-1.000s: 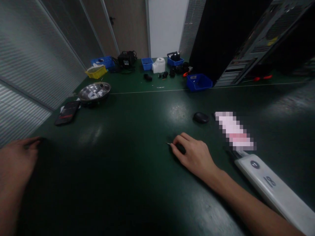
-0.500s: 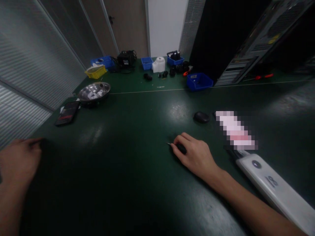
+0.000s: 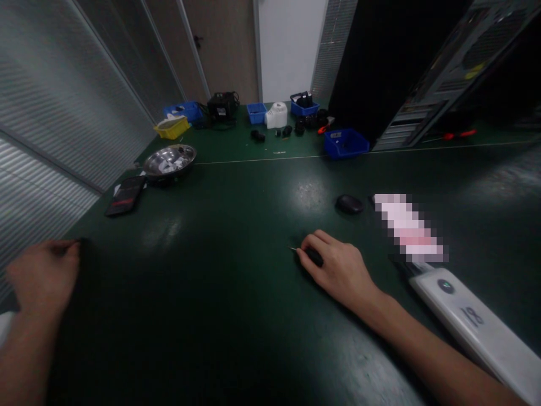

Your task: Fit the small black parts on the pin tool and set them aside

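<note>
My right hand (image 3: 338, 265) rests on the green table (image 3: 190, 270), closed round the black handle of a small screwdriver (image 3: 314, 256). Its thin metal tip sticks out past the thumb and points left. Over at the far left edge, my left hand (image 3: 46, 276) is low by the table edge with fingers curled and pinched together. Something small and dark shows at its fingertips, too blurred to name. Beyond the right hand lies a black computer mouse (image 3: 349, 204). To its right is a white oblong device (image 3: 477, 321) with a round button.
A steel bowl (image 3: 190, 153) with white pieces stands back left, beside a dark flat pouch or phone (image 3: 125, 195). Farther back are a yellow bin (image 3: 172, 129), a blue bin (image 3: 346, 148), a white housing (image 3: 276, 115) and black parts. A computer case (image 3: 393, 127) stands at right.
The view has turned slightly left, so everything sits a little farther right and more of my left hand shows. Both hands keep about the same place and hold.
</note>
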`<state>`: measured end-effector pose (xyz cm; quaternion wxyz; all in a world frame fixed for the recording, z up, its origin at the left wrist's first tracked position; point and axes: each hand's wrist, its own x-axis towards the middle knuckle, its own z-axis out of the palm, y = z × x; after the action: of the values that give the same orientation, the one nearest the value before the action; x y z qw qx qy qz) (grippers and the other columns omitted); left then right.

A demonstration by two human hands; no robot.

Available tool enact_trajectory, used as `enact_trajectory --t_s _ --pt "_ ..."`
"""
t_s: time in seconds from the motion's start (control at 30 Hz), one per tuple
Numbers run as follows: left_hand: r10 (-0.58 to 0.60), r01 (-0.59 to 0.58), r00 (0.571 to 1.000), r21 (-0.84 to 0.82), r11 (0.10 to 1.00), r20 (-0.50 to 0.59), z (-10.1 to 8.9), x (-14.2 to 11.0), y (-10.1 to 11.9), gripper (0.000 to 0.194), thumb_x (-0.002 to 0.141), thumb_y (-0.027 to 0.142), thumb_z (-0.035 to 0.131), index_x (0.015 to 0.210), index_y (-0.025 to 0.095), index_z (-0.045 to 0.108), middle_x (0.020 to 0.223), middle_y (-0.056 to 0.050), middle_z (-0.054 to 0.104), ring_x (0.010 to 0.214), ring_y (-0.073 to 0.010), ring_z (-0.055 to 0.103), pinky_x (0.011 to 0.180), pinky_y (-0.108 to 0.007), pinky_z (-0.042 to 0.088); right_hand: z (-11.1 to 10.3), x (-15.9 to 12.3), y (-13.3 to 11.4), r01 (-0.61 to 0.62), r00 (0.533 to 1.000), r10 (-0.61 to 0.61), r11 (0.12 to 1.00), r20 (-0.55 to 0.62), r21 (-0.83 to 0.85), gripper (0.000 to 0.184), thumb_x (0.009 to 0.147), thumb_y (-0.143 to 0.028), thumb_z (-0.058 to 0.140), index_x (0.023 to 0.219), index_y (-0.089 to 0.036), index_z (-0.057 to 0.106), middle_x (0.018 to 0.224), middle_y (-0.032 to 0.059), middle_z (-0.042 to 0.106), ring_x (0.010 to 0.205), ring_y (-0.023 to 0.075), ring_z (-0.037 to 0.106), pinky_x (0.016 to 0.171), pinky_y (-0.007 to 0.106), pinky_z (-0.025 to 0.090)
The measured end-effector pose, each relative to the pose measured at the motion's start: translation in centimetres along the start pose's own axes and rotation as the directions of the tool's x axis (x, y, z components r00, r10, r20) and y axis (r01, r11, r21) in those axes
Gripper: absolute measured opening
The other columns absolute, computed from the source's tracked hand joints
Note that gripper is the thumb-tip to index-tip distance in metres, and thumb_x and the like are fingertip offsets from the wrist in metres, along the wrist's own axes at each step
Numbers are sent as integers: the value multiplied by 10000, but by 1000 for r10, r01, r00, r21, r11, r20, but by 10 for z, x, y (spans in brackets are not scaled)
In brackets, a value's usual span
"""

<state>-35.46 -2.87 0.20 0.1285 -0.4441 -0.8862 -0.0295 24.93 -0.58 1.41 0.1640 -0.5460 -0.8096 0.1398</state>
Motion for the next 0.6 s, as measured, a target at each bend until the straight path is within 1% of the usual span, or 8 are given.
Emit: enact_trajectory --t_s 0.13,0.27,0.37,0.43,0.47,0.53,0.57,0.6 --pt "-54 55 998 60 997 -21 9 7 -7 418 936 489 418 1085 198 678 828 -6 572 679 -151 459 652 -254 296 0 -1 1 8 1000 -8 1000 -4 3 225 1016 -410 505 957 -241 641 974 8 655 681 136 596 601 281 367" --pt "-108 108 994 -16 994 -8 -1 3 3 383 928 505 476 1072 207 670 753 16 540 668 -143 460 673 -253 320 1 -1 0 7 1000 -7 1000 -7 0 225 1015 -412 507 961 -242 643 977 9 661 679 136 593 596 276 356" --pt "-45 40 999 -197 980 -17 -21 -17 43 379 938 533 495 1058 227 684 762 30 584 691 -138 514 736 -263 399 2 -1 -1 7 1000 -8 1000 -11 -19 231 1015 -420 503 964 -244 643 981 6 663 683 138 597 595 272 350" --pt "127 -137 991 -387 912 -51 -36 -40 87 379 929 549 536 1076 233 684 858 27 650 750 -155 577 797 -303 470 3 -2 -2 8 1000 -8 999 -11 -32 235 1016 -424 499 969 -245 642 984 5 660 692 142 603 595 272 348" --pt "275 -281 958 -481 830 -85 -42 -53 112 375 937 527 545 1107 219 672 995 6 683 821 -172 607 845 -339 495 3 -2 -2 9 1000 -9 999 -11 -34 234 1015 -424 499 969 -245 641 986 4 659 695 142 605 594 273 347" --pt "480 -433 874 -570 698 -76 -55 -83 166 323 921 523 596 1091 260 675 1153 28 689 960 -166 643 911 -327 524 4 -2 -1 11 1000 -12 999 -13 -33 229 1014 -422 502 971 -245 640 989 1 656 691 141 601 594 276 346" --pt "585 -495 808 -617 612 -68 -61 -99 192 279 919 501 618 1067 272 680 1175 37 687 1016 -157 643 933 -310 529 4 -2 -1 14 1000 -14 999 -14 -32 229 1014 -423 503 968 -246 639 985 0 655 687 139 599 595 278 344" --pt "703 -549 707 -686 477 -76 -67 -114 217 235 934 449 618 1063 264 680 1191 19 684 1067 -160 635 957 -314 527 4 -1 -1 15 1000 -16 999 -15 -32 231 1015 -426 501 967 -245 638 983 0 655 683 138 596 595 279 342"
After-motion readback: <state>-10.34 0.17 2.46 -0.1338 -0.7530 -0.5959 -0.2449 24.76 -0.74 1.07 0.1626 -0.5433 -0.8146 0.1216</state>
